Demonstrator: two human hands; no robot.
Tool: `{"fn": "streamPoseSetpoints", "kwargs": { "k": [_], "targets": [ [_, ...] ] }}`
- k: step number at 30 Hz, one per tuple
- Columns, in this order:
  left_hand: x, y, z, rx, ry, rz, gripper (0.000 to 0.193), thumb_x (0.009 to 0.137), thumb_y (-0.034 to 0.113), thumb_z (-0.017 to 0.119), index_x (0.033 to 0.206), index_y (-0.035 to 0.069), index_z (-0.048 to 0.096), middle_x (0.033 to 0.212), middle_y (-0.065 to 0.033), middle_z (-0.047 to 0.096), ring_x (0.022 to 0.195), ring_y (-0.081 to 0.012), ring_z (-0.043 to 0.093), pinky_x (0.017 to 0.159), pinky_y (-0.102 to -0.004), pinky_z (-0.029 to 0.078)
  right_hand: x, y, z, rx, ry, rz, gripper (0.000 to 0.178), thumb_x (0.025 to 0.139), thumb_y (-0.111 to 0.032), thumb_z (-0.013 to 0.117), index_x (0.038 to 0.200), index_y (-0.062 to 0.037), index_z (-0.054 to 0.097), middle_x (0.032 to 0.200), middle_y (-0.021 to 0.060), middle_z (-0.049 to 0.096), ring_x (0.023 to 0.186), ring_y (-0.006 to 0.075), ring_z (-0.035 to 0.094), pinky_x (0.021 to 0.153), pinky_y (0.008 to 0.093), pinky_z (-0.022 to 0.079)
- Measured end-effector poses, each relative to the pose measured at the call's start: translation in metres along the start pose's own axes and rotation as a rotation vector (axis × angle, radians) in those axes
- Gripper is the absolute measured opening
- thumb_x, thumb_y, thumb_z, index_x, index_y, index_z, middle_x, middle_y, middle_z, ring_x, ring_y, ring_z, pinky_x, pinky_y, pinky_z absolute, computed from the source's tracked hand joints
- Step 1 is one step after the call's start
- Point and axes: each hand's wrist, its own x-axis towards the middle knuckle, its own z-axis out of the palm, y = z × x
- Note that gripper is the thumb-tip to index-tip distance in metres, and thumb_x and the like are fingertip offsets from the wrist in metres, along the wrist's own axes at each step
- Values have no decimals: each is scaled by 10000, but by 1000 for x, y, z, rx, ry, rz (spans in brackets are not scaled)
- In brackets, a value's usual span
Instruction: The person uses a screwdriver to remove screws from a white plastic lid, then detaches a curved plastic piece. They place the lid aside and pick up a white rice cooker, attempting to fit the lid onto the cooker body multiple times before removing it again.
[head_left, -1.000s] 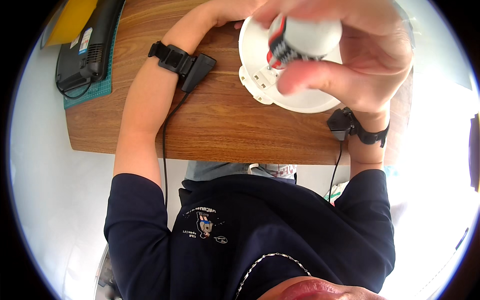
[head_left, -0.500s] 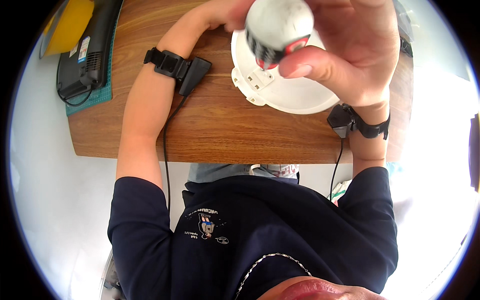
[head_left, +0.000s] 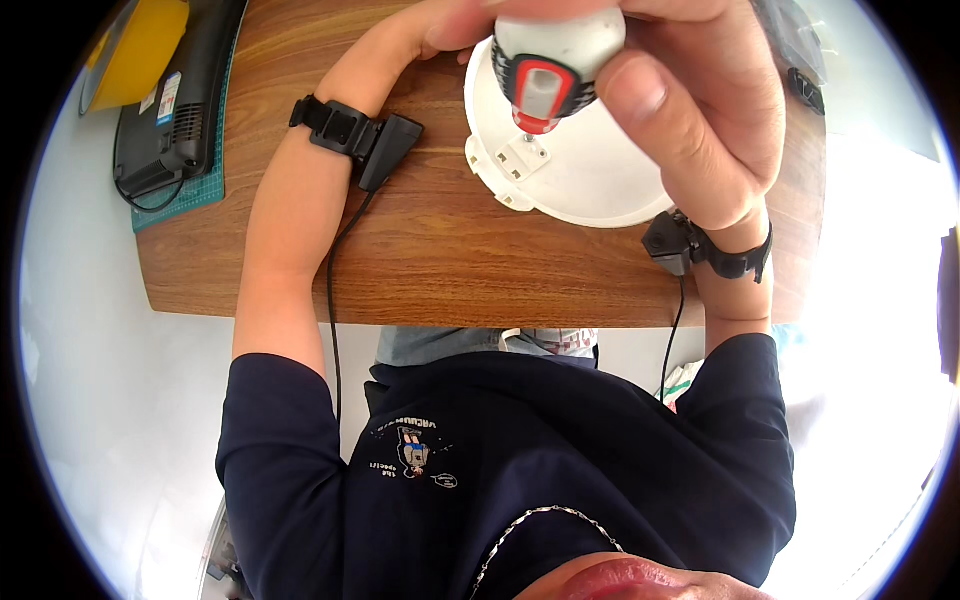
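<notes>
One white basin (head_left: 600,180), bracket (head_left: 523,160) inside; right fingers (head_left: 645,92) around screwdriver (head_left: 541,92), left fingers (head_left: 455,32) of unclear grip.

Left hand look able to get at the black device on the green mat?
Probably yes: wooden tabletop lies between the left hand and the black device, nothing visible blocking; whether its fingers hold anything is hidden.

It looked like an indoor workspace; whether at home, in an office or a workshop could not be told. A wood-grain worktop (head_left: 450,265) carried a green cutting mat (head_left: 190,205), a black vented device (head_left: 148,140) and a white round shell (head_left: 600,185) under a screwdriver (head_left: 541,92).
</notes>
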Motion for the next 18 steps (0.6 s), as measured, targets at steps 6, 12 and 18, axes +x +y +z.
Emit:
{"fn": "streamPoseSetpoints", "kwargs": {
  "k": [6, 12, 18],
  "targets": [
    [-4, 1, 1, -2, 0, -11, 353, 1058, 246, 577, 1278, -17, 658, 1222, -57, 691, 1100, -141, 600, 964, -316, 495, 7, 3, -25, -6, -182, 45, 436, 886, -106, 800, 1214, 93, 592, 1198, 279, 659, 1110, 342, 663, 959, 444, 521],
    [-9, 3, 0, -9, 3, -21, 355, 1060, 249, 575, 1277, -18, 659, 1218, -55, 692, 1095, -140, 601, 959, -315, 496, 11, 10, -25, -132, -260, -175, 408, 951, -113, 702, 1261, 104, 550, 1227, 293, 650, 1105, 324, 650, 942, 397, 506],
    [-7, 2, 2, -15, -2, -20, 357, 1061, 252, 573, 1276, -20, 659, 1214, -53, 693, 1089, -138, 601, 955, -313, 497, 2, -13, 27, 192, 304, 134, 375, 953, -70, 677, 1251, 127, 564, 1266, 313, 635, 1124, 347, 665, 993, 415, 513]
  ]
}}
